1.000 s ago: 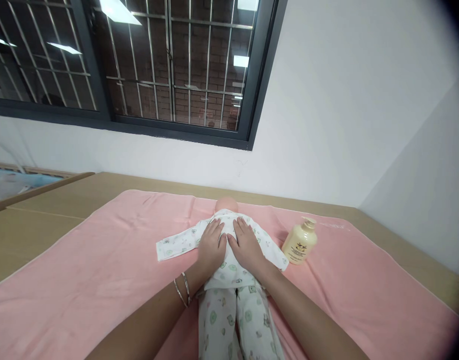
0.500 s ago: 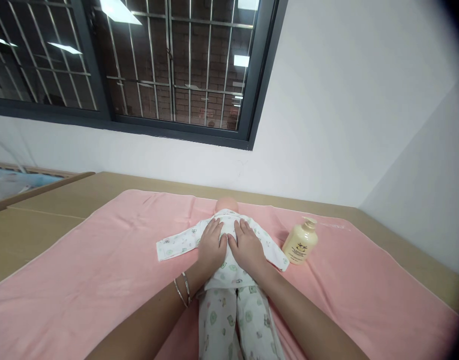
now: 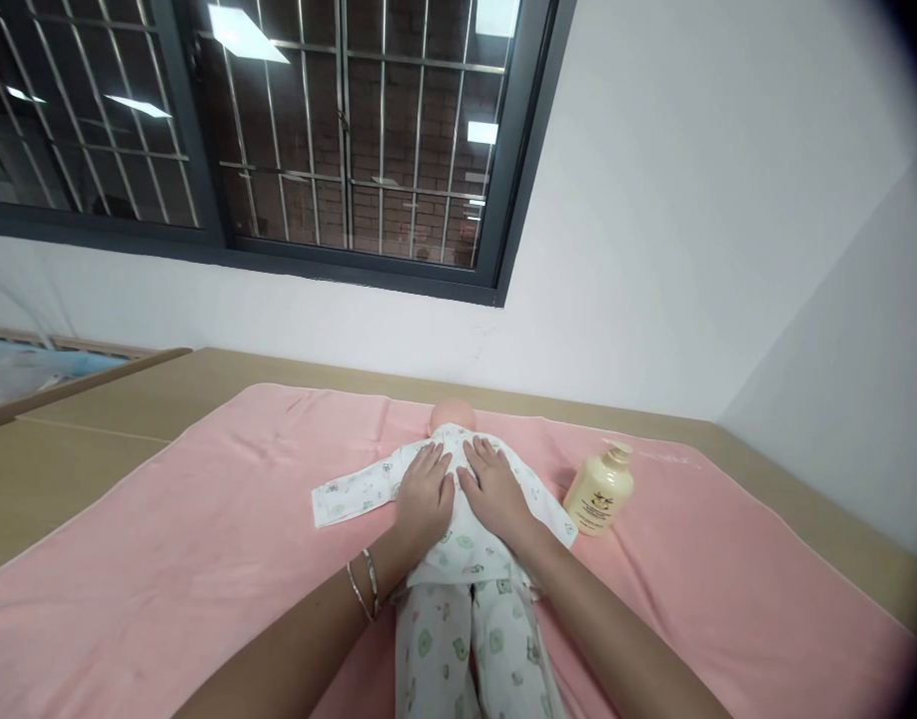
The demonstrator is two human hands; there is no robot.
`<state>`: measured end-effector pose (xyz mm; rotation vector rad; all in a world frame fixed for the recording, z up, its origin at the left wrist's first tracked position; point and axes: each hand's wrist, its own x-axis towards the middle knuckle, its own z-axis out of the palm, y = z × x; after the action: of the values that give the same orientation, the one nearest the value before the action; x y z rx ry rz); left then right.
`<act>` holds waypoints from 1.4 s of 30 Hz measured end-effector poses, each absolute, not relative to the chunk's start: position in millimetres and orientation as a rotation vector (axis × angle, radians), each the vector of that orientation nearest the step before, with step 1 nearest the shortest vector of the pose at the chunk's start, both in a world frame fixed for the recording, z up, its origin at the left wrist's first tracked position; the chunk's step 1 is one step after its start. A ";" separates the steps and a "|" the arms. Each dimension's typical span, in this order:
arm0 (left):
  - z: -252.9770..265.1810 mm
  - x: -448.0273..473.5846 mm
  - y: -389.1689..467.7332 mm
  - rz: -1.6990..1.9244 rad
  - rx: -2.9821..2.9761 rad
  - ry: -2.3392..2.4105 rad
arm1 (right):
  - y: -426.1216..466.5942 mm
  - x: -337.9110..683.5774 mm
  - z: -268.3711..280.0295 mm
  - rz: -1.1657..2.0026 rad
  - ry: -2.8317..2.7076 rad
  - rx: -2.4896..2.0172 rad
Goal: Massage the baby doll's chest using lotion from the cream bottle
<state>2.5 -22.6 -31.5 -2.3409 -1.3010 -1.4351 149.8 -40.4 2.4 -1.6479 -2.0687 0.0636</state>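
A baby doll [image 3: 464,547] in a white printed top and trousers lies on a pink blanket [image 3: 204,559], its bare head [image 3: 454,413] toward the wall. The face is out of sight. My left hand [image 3: 427,494] rests flat on the left half of the doll's upper body, fingers pointing to its head, two bracelets at the wrist. On the right half lies my right hand [image 3: 497,489], also flat, thumbs close to each other. To the right, a pale yellow pump bottle [image 3: 599,491] stands by the end of the doll's sleeve.
The blanket covers a wooden table [image 3: 121,419] set against a white wall [image 3: 653,200]. Above is a dark-framed window [image 3: 495,240] with metal bars. A blue item [image 3: 46,364] in a wood-edged area shows at the far left.
The view has tilted up slightly, so everything sits a little lower. Both hands stay on the doll, the thumbs a touch farther apart.
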 end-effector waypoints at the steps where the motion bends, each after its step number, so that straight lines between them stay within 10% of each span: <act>1: -31.4 2.2 -23.5 -1.452 -2.327 -1.263 | -43.0 147.8 3.8 0.019 -2.089 -1.644; 42: -21.9 0.2 -35.2 -1.452 -2.237 -1.375 | -72.1 131.0 14.8 -0.274 -2.135 -1.822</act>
<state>0.2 -35.2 -21.9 -2.2369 -1.3754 -1.4516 131.0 -72.1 14.8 -1.8217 -2.1347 -0.2740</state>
